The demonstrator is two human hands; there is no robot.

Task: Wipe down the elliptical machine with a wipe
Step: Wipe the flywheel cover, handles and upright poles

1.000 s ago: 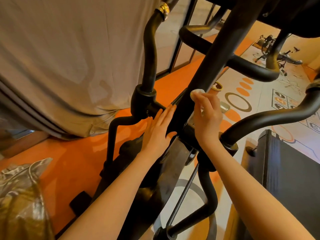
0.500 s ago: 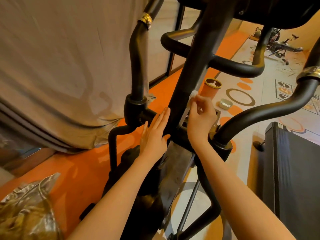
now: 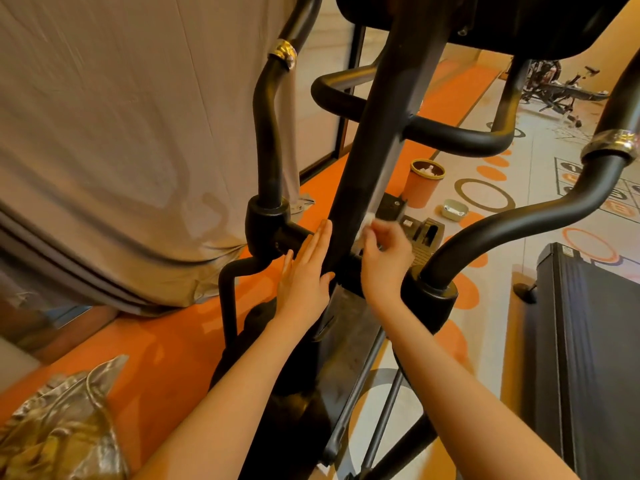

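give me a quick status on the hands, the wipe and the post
Left hand flat against the center post, fingers straight. Right hand pinching the wipe on the post's right side. Nothing blocking the post.

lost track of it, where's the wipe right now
In the head view, centre frame: the wipe is pinched in the right hand against the black centre post.
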